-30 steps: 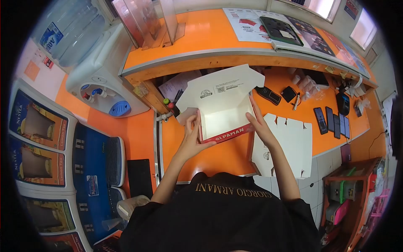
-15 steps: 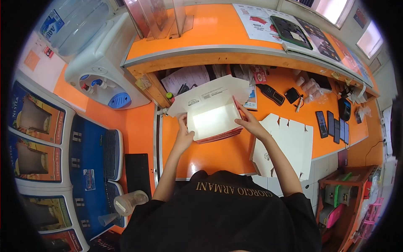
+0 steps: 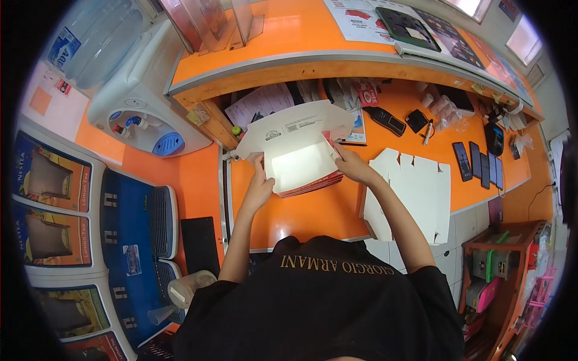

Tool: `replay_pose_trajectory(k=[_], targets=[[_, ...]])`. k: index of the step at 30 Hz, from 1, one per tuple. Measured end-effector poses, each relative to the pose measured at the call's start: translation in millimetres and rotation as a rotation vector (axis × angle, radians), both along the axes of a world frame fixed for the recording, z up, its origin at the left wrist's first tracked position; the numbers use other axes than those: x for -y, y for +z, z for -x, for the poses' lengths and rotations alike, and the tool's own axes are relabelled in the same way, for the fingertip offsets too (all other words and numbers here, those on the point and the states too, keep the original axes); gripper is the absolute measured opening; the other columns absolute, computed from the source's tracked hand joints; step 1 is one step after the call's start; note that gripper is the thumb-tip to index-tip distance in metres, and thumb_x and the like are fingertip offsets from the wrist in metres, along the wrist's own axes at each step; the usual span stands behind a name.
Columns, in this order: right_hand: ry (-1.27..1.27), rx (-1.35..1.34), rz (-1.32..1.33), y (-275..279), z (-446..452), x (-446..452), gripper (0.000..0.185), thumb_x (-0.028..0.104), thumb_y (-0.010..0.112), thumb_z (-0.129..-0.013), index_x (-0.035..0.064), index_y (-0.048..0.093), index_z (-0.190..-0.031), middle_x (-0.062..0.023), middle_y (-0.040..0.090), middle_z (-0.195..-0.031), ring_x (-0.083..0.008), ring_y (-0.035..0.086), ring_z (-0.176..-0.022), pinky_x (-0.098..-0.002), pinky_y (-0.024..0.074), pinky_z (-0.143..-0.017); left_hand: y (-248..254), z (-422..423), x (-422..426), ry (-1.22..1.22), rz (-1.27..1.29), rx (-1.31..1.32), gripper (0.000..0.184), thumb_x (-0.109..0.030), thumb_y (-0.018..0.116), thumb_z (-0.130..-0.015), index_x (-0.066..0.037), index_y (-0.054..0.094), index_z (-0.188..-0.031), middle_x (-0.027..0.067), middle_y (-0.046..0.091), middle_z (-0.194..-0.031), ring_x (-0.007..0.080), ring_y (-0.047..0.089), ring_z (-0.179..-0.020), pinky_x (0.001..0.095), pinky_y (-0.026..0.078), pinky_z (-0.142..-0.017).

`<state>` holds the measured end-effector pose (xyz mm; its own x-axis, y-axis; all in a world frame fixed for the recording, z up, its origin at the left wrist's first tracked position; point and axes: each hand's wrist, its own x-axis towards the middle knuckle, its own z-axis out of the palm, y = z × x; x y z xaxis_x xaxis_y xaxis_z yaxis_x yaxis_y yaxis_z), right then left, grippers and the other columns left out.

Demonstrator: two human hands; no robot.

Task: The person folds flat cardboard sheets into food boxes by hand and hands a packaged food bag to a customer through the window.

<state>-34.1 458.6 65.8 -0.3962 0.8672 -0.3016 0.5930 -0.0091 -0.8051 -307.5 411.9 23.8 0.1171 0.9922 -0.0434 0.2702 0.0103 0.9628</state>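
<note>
A paper food box [image 3: 299,166], white inside and red outside, is between my two hands over the orange counter. Its white lid [image 3: 295,127] stands raised on the far side, with small dark print. My left hand [image 3: 259,188] grips the left wall, thumb on the near left corner. At the right wall, the fingers of my right hand [image 3: 351,166] are closed around the corner and partly hidden. Flat white unfolded box blanks [image 3: 409,192] lie to the right, beneath my right forearm.
A raised orange shelf [image 3: 283,36] runs along the back, with papers and clutter under it. Several phones [image 3: 462,161] and a black wallet [image 3: 416,120] lie on the right. To the left stand a water dispenser [image 3: 135,102] and a drink machine [image 3: 54,234].
My hands and the box have shifted slightly in view. The right fingers have moved along the right wall, and its side flap is folded differently. The whole view has tilted a little.
</note>
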Motion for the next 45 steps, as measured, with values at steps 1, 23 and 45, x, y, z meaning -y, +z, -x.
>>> replay_pose_trajectory(k=[1, 23, 45], targets=[[-0.004, -0.003, 0.0, -5, 0, -3, 0.062, 0.009, 0.038, -0.082, 0.0088, 0.02, -0.142, -0.0293, 0.048, -0.12, -0.0356, 0.051, -0.109, -0.0354, 0.0384, -0.092, 3, -1, -1, -0.004, 0.0, -0.003, 0.063, 0.002, 0.041, -0.071, -0.002, 0.02, -0.131, 0.0191, 0.04, -0.124, 0.0277, 0.041, -0.119, 0.0334, 0.029, -0.101], [-0.121, 0.292, -0.207, 2, 35, -12, 0.051, -0.009, 0.041, -0.072, -0.0046, 0.041, -0.123, -0.0252, 0.059, -0.103, -0.0384, 0.059, -0.093, -0.0417, 0.0478, -0.081, 10, -3, 5, 0.184, -0.312, -0.381, 0.055, 0.001, 0.047, -0.077, 0.001, 0.036, -0.131, 0.0211, 0.045, -0.127, 0.0292, 0.052, -0.107, 0.034, 0.046, -0.083], [-0.217, 0.299, -0.757, -17, 29, 6, 0.054, -0.007, 0.055, -0.071, 0.0042, 0.049, -0.123, -0.0119, 0.054, -0.101, -0.0292, 0.055, -0.091, -0.0369, 0.0466, -0.079, 41, -29, 12, 0.232, -0.169, -0.868, 0.059, 0.001, 0.056, -0.071, 0.001, 0.041, -0.128, 0.0157, 0.042, -0.12, 0.0338, 0.059, -0.086, 0.0403, 0.05, -0.071]])
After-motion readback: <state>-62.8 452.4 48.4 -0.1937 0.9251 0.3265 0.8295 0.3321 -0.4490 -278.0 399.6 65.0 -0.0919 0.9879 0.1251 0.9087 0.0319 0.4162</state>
